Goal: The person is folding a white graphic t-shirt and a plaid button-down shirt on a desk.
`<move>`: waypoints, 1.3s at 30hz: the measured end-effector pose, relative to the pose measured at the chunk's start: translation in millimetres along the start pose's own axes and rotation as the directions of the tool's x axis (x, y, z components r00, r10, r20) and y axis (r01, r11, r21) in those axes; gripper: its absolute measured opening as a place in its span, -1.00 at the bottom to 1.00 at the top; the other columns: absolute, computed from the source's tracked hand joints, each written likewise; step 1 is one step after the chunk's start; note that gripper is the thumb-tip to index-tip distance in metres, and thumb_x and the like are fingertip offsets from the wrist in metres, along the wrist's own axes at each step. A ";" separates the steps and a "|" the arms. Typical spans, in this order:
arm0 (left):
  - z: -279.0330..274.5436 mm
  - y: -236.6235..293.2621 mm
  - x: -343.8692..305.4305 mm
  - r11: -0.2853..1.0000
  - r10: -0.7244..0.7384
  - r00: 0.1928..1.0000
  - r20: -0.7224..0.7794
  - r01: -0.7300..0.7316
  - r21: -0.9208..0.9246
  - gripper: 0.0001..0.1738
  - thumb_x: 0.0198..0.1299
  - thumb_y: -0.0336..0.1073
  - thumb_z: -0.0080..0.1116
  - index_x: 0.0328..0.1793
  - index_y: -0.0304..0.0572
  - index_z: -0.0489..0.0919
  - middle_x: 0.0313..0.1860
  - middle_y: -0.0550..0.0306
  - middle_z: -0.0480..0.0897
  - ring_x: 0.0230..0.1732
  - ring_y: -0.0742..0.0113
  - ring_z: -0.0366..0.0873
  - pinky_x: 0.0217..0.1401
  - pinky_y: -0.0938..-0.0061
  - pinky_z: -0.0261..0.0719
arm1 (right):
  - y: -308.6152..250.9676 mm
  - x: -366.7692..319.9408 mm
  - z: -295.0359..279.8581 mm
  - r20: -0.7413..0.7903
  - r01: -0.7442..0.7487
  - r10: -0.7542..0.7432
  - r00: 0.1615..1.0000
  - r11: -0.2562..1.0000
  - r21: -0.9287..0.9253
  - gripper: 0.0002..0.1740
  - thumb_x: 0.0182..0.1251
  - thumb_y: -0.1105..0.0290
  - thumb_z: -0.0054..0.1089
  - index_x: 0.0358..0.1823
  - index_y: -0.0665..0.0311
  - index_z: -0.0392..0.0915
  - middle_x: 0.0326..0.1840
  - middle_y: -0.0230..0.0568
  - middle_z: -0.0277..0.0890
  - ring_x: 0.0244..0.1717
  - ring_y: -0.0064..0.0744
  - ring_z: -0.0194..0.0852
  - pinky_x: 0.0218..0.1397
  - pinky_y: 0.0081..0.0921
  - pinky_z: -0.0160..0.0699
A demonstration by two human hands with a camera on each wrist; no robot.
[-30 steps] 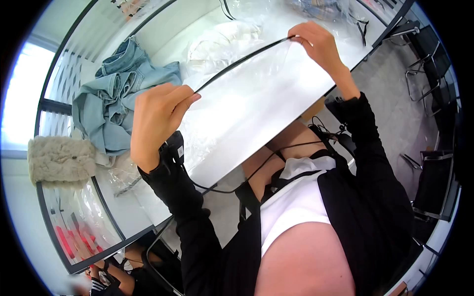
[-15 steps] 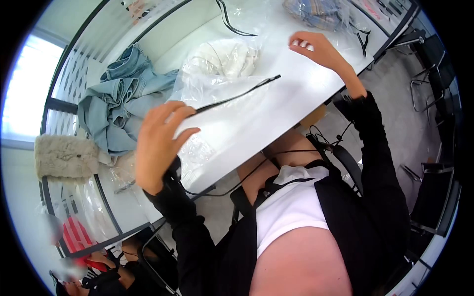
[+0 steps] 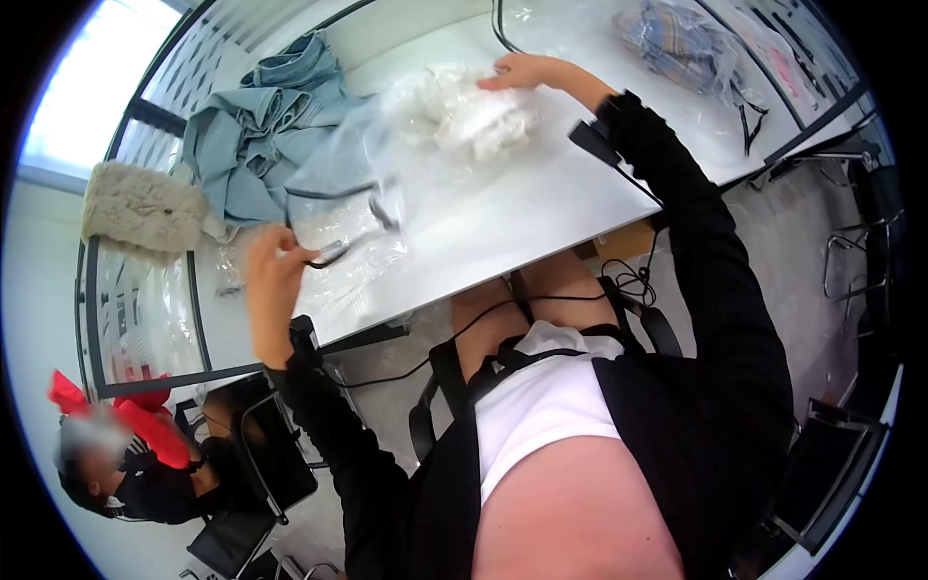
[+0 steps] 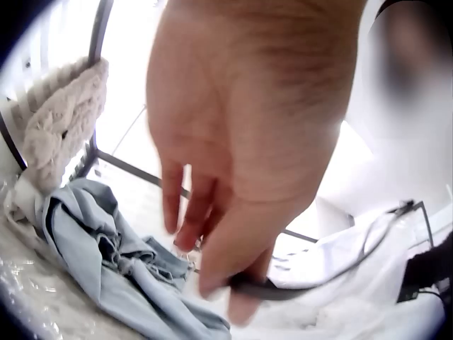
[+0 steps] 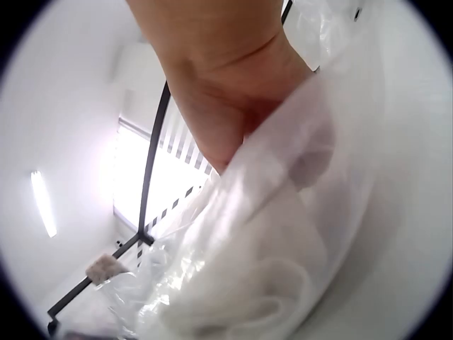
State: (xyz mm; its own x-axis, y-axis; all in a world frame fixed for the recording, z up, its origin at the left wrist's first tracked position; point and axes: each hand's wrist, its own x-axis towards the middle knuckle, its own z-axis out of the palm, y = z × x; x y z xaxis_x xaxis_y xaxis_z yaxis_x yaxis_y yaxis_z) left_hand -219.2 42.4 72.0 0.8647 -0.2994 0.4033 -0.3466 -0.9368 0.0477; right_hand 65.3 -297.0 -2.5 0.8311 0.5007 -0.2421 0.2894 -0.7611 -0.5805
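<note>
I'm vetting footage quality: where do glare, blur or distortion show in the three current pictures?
Head view: fisheye bending, window blown out, white bundle smeared, apparently by motion; left wrist view: left hand shaded against a washed-out background, black strap slightly soft; right wrist view: glints on clear plastic, dark vignetted corners.

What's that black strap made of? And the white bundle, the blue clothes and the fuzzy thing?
The black strap looks like leather or vinyl: smooth and bendy. The white bundle may be soft cloth: folds show through shiny plastic wrap. The blue clothes look like denim: matte, pale, thickly folded. The fuzzy thing seems furry, real or fake: it's tufted.
</note>
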 end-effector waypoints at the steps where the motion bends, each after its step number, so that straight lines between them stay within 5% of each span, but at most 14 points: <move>1: 18.7 -11.7 -9.5 0.997 -0.056 0.992 0.109 0.062 -0.049 -0.86 -0.22 -0.59 0.09 -0.50 -0.26 0.61 -0.38 0.07 0.42 -0.29 0.12 0.44 -0.24 0.37 0.38 | 2.2 -7.2 4.6 0.025 0.020 -0.020 0.999 0.999 0.035 -0.23 0.13 -0.23 0.08 0.11 0.32 0.39 0.03 -0.10 0.46 0.06 -0.32 0.38 0.11 -0.42 0.30; 5: 77.5 1.6 -0.9 0.986 0.076 0.946 0.316 -0.023 -0.166 -0.70 0.03 -0.53 -0.08 -0.11 -0.21 0.56 -0.15 0.13 0.54 -0.14 0.11 0.49 -0.05 0.42 0.45 | -6.5 -47.5 13.2 0.114 0.185 -0.235 0.965 0.924 0.335 -0.35 0.20 -0.15 0.08 0.03 0.31 0.44 -0.12 -0.29 0.48 -0.06 -0.50 0.35 0.06 -0.53 0.28; 7: 88.8 30.6 23.1 0.329 -0.173 0.869 0.463 0.494 -0.805 -0.63 0.07 -0.48 0.04 0.07 -0.22 0.44 -0.09 0.16 0.55 -0.06 0.18 0.50 0.01 0.48 0.42 | 1.4 -53.5 25.0 0.070 0.244 -0.291 0.954 0.891 0.382 -0.43 0.28 -0.11 0.00 0.00 0.28 0.45 -0.18 -0.37 0.44 -0.12 -0.53 0.31 0.03 -0.54 0.28; 8: 92.6 43.5 34.7 -0.216 -0.254 0.782 0.569 0.527 -0.822 -0.56 0.10 -0.46 0.10 0.15 -0.23 0.38 -0.06 0.17 0.56 -0.02 0.22 0.51 0.04 0.51 0.41 | 5.2 -55.7 28.6 0.045 0.285 -0.323 0.945 0.885 0.367 -0.44 0.29 -0.11 -0.02 -0.01 0.28 0.45 -0.19 -0.38 0.43 -0.13 -0.53 0.30 0.02 -0.53 0.28; 9: 99.0 46.7 45.8 -0.334 -0.255 0.749 0.612 0.525 -0.782 -0.54 0.07 -0.44 0.12 0.15 -0.24 0.37 -0.05 0.16 0.56 -0.02 0.23 0.50 0.04 0.51 0.41 | 6.3 -58.9 29.3 0.018 0.328 -0.356 0.934 0.878 0.348 -0.45 0.31 -0.10 -0.04 -0.01 0.27 0.46 -0.19 -0.40 0.43 -0.14 -0.54 0.29 0.01 -0.53 0.28; 18: 143.7 24.7 93.2 0.080 -0.231 0.799 0.556 0.585 -0.807 -0.34 -0.12 -0.30 0.35 0.15 -0.31 0.36 -0.04 0.10 0.53 -0.04 0.33 0.47 0.05 0.50 0.41 | -35.4 -108.6 40.3 0.017 0.511 -0.572 0.820 0.747 0.426 -0.58 0.36 0.10 -0.02 -0.14 0.36 0.54 -0.31 -0.32 0.49 -0.25 -0.55 0.37 -0.14 -0.57 0.39; 21: 146.4 30.1 90.5 0.183 -0.209 0.819 0.535 0.570 -0.801 -0.26 -0.18 -0.26 0.43 0.15 -0.34 0.35 -0.04 0.07 0.52 -0.04 0.37 0.46 0.05 0.50 0.42 | -20.7 -89.1 29.6 -0.048 0.407 -0.421 0.906 0.832 0.378 -0.61 0.34 0.14 0.01 -0.17 0.37 0.56 -0.26 -0.25 0.56 -0.24 -0.53 0.49 -0.32 -0.57 0.48; 24: 83.9 26.4 76.6 0.832 -0.173 0.979 0.105 0.202 -0.516 -0.26 -0.28 -0.23 0.50 0.06 -0.33 0.40 -0.09 0.10 0.54 -0.10 0.40 0.48 -0.06 0.52 0.47 | 12.9 -92.1 -38.1 -0.233 0.319 -0.247 0.941 0.875 0.363 -0.60 0.28 0.10 0.06 -0.17 0.34 0.58 -0.38 -0.28 0.60 -0.33 -0.51 0.57 -0.38 -0.59 0.49; 25: 50.0 34.0 74.3 0.672 -0.278 0.929 0.244 0.369 -0.642 -0.33 -0.32 -0.26 0.50 -0.04 -0.30 0.43 -0.14 0.14 0.56 -0.15 0.40 0.50 -0.13 0.52 0.49 | 29.2 -95.4 -63.5 -0.348 0.303 -0.192 0.918 0.905 0.300 -0.57 0.27 0.08 0.06 -0.17 0.36 0.58 -0.38 -0.25 0.60 -0.33 -0.48 0.57 -0.37 -0.56 0.50; 27: 20.8 13.3 55.5 0.760 -0.191 0.981 -0.010 0.141 -0.635 -0.38 -0.34 -0.33 0.48 -0.08 -0.23 0.43 -0.30 0.18 0.57 -0.26 0.42 0.51 -0.21 0.53 0.47 | 63.3 -110.2 -114.1 -0.566 0.227 -0.116 0.816 0.965 0.130 -0.52 0.24 0.03 0.07 -0.18 0.38 0.56 -0.36 -0.19 0.59 -0.33 -0.40 0.57 -0.34 -0.51 0.50; 29: 15.8 -0.4 44.2 0.517 -0.533 0.832 -0.154 0.176 -0.838 -0.40 -0.25 -0.42 0.42 -0.02 -0.21 0.39 -0.13 0.13 0.52 -0.15 0.35 0.50 -0.06 0.51 0.47 | 96.4 -130.1 -156.7 -0.708 0.060 -0.066 0.703 0.998 -0.033 -0.47 0.21 -0.02 0.08 -0.18 0.41 0.55 -0.35 -0.13 0.58 -0.32 -0.33 0.57 -0.31 -0.46 0.51; 32: 19.0 -4.9 58.2 0.521 -0.606 0.705 -0.368 0.002 -0.854 -0.39 -0.13 -0.49 0.33 0.09 -0.24 0.31 -0.06 0.08 0.48 -0.06 0.35 0.47 -0.02 0.50 0.46 | 132.0 -155.8 -198.0 -0.787 -0.302 0.008 0.617 0.926 -0.227 -0.39 0.16 -0.09 0.09 -0.18 0.45 0.52 -0.33 -0.03 0.57 -0.31 -0.22 0.57 -0.28 -0.38 0.51; 36: 64.6 -5.7 40.5 0.819 -0.190 0.981 -0.034 0.139 -0.556 -0.45 -0.12 -0.33 0.37 0.03 -0.24 0.41 -0.04 0.07 0.47 -0.05 0.19 0.47 -0.15 0.43 0.53 | 143.8 -170.8 -203.1 -0.696 -0.584 0.111 0.709 0.646 -0.492 -0.27 0.10 -0.19 0.10 -0.19 0.50 0.49 -0.30 0.09 0.55 -0.30 -0.08 0.57 -0.22 -0.27 0.52; 39: 44.9 20.3 29.0 0.821 0.317 0.642 0.698 0.182 -0.540 -0.67 -0.02 -0.26 0.31 -0.08 -0.10 0.60 -0.08 0.14 0.62 -0.02 0.26 0.53 -0.05 0.44 0.47 | 88.3 -193.4 -151.1 -0.656 -0.525 0.125 0.744 0.717 -0.459 -0.34 0.07 -0.13 0.16 -0.27 0.48 0.52 -0.35 0.09 0.55 -0.36 -0.09 0.58 -0.26 -0.24 0.53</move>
State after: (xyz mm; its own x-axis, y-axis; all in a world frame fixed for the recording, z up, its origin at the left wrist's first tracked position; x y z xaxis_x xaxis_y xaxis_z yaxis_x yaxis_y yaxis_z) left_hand -184.9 6.6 43.7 0.6993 -0.6152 -0.3639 -0.3234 -0.7263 0.6065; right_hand 2.0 -523.4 110.6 0.9663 0.0065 0.2575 -0.0113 -0.9976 0.0676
